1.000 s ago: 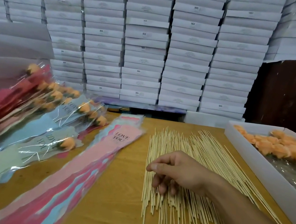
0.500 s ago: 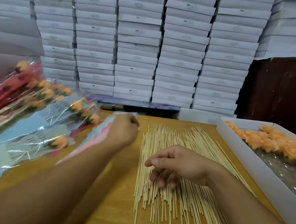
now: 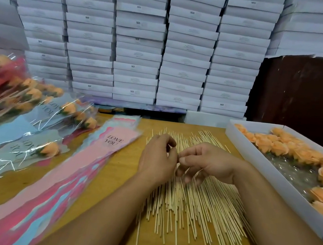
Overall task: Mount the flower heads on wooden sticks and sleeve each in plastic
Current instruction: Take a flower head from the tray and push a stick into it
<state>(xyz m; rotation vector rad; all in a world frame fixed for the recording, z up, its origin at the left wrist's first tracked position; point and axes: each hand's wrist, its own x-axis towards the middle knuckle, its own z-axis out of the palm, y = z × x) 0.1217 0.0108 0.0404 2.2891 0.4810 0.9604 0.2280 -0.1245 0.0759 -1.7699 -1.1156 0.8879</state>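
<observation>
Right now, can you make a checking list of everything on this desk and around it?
Surface: wooden table, bare patches showing.
Job's things: wooden sticks spread in the middle; orange flower heads in a white tray on the right; empty LOVE YOU sleeves stacked left of the sticks.
Clutter: finished sleeved flowers piled at far left.
Hands: left hand and right hand meet over the sticks, fingers curled; what they pinch is unclear.
Cables: nothing seen.
Surroundings: white boxes stacked high behind; dark panel at right.
</observation>
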